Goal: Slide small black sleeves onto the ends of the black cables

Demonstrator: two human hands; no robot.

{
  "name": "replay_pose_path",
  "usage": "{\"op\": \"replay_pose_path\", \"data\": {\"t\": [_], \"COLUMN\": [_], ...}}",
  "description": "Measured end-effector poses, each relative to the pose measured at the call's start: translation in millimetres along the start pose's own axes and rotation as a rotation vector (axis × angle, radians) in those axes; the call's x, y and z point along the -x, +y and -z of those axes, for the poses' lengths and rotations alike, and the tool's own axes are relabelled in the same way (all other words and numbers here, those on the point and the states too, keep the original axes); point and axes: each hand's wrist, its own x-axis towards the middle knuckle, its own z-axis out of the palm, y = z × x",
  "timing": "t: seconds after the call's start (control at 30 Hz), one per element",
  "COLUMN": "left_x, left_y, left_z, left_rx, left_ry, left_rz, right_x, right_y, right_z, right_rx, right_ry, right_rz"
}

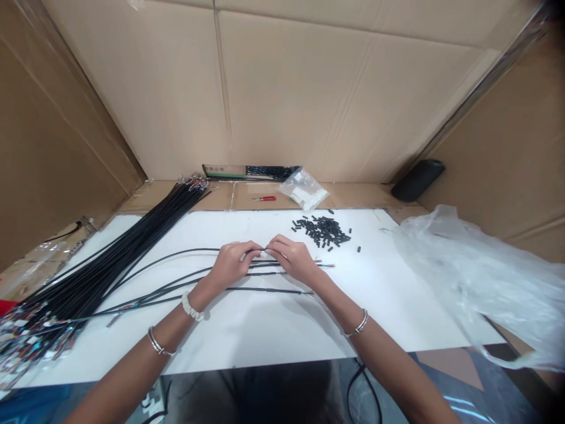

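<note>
A black cable (189,251) runs in from the left to my left hand (233,262), whose thumb and fingers are pinched around it near its end. My right hand (292,257) is closed at the same spot, fingertips almost touching the left ones. A short dark bit shows between them; whether a small sleeve is on it I cannot tell. Beneath and in front of the hands lie several more black cables (260,289) with bare coloured wire ends (327,265) pointing right. Beyond my right hand is a heap of short black tube pieces (325,231).
A thick bundle of black cables (128,253) with connectors lies at left. Red-handled snips (266,198), a clear plastic bag (304,189) and an open carton (225,171) sit along the back. At right are a black roll (418,180) and crumpled plastic sheeting (489,288). Cardboard walls surround the white table (353,318).
</note>
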Motion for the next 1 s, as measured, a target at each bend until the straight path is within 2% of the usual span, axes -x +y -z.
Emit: {"op": "replay_pose_path", "data": {"t": [0.13, 0.27, 0.47, 0.57, 0.7, 0.77, 0.87, 1.0], "left_x": [1.1, 2.0, 2.8, 1.3, -1.2, -2.2, -3.2, -3.0], "left_y": [-2.1, -2.5, -2.6, -3.6, -4.7, -4.1, -2.6, -2.1], "left_z": [-4.1, -4.4, -1.7, -1.1, -0.4, 0.1, -0.1, -3.5], "left_rx": [-0.107, -0.195, -0.23, -0.254, -0.228, -0.161, -0.092, -0.154], "left_ry": [0.07, 0.112, 0.064, 0.055, 0.062, 0.04, 0.023, 0.052], "left_rz": [-0.104, -0.245, -0.345, -0.313, -0.201, -0.143, -0.103, -0.157], "right_x": [-2.9, -5.2, -6.6, -7.0, -6.2, -5.1, -3.6, -3.4], "right_y": [-1.9, -4.9, -2.1, -2.2, -2.8, -1.9, 0.1, 1.4], "right_z": [2.8, 9.4, 10.2, 6.6, 1.3, -0.6, -1.6, -0.6], "right_rx": [-0.22, -0.47, -0.771, -0.723, -0.413, -0.32, -0.288, -0.313], "right_ry": [-0.032, -0.123, -0.302, -0.278, -0.064, -0.011, 0.006, -0.008], "right_rz": [-0.052, -0.119, -0.244, -0.259, -0.173, -0.104, -0.045, -0.029]}}
